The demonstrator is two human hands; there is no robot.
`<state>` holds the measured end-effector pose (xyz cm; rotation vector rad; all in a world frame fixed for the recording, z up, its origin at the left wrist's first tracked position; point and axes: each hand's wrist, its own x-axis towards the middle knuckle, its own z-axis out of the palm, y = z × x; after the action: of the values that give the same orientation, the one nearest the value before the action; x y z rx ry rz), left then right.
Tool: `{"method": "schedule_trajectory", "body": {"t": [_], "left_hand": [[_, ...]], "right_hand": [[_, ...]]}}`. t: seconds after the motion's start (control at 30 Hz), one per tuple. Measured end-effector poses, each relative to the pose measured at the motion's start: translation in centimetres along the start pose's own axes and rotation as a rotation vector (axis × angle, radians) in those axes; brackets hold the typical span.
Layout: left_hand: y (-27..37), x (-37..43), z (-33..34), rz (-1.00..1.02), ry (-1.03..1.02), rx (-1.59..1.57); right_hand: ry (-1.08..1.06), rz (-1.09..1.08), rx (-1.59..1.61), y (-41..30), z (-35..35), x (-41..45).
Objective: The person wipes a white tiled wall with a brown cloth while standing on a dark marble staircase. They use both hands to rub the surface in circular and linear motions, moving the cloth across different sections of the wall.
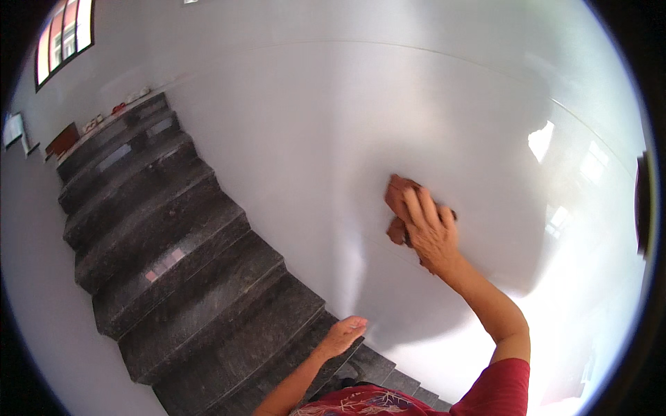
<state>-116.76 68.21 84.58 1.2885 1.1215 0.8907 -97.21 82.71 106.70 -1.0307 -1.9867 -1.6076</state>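
Note:
A reddish-brown cloth lies bunched under my right hand, which presses it against the glossy white wall. Parts of the cloth stick out above, left of and below the fingers. My left hand is held lower down, over the edge of the dark stone stairs near the foot of the wall, with its fingers curled together. No object shows in it; whether it touches the wall I cannot tell.
Dark stone stairs run along the wall's left side. Small items, one of them red, and a brown panel stand at their far end. A barred window is at the upper left. A dark object juts in at the right rim.

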Motion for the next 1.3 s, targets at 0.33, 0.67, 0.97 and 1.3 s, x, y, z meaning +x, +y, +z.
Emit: {"method": "schedule_trajectory", "body": {"t": [0.33, 0.67, 0.97, 1.3], "left_hand": [[0.7, -10.2, -9.4, -0.126, 0.417, -0.014], [10.3, -6.2, -4.4, 0.334, 0.211, -0.325], [8.6, -5.7, -7.3, 0.420, 0.310, -0.596], [12.3, -8.1, -11.8, 0.378, 0.016, -0.873]], "right_hand": [[0.039, 0.641, -0.073, 6.0, -6.4, -15.7], [0.049, 0.778, 1.099, -7.6, -14.7, -4.6], [-0.055, 0.914, 1.666, -11.3, -16.4, -5.9], [-0.244, 1.309, 2.674, -10.1, -17.1, -10.5]]}}
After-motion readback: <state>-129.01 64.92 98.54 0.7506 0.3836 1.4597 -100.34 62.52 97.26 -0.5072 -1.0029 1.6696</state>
